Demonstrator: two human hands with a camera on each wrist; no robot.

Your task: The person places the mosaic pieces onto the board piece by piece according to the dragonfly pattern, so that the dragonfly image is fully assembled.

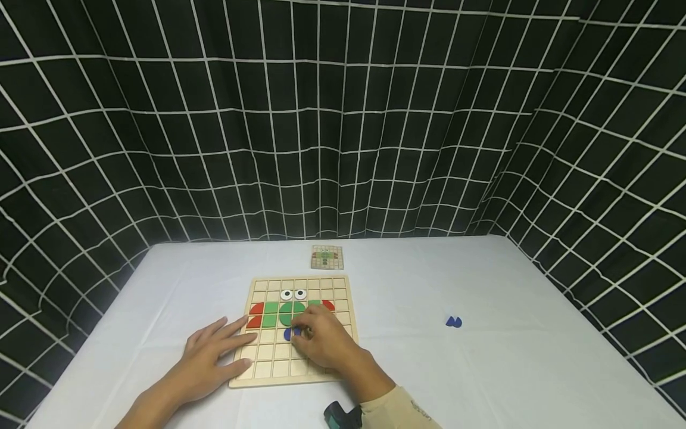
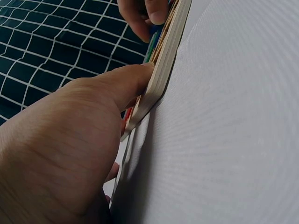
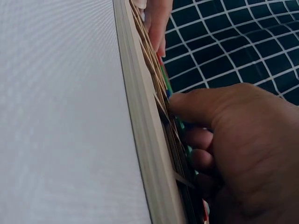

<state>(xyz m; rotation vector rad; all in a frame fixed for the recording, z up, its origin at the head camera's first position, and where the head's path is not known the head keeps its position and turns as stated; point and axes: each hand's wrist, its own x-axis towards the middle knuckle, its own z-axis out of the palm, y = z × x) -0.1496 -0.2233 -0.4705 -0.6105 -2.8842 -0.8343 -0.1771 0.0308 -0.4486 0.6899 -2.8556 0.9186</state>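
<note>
A wooden grid board (image 1: 266,369) lies on the table with flat coloured pieces set in its squares. Green squares (image 1: 270,320), a green circle (image 1: 288,314) of quarter pieces, red quarter pieces (image 1: 254,322) and two round eye pieces (image 1: 286,295) form a figure. Below the circle, my right hand (image 1: 324,336) pinches a blue quarter-circle piece (image 1: 296,331) between thumb and forefinger, beside another blue piece (image 1: 287,334). My left hand (image 1: 211,357) rests spread on the board's left border, its thumb (image 2: 135,77) on the lower corner.
Two more blue pieces (image 1: 453,322) lie on the white cloth (image 1: 509,357) to the right. Behind the board is a small pattern card (image 1: 327,257) with a similar figure. A dark curtain (image 1: 289,131) with white grid lines stands around the table's back and sides.
</note>
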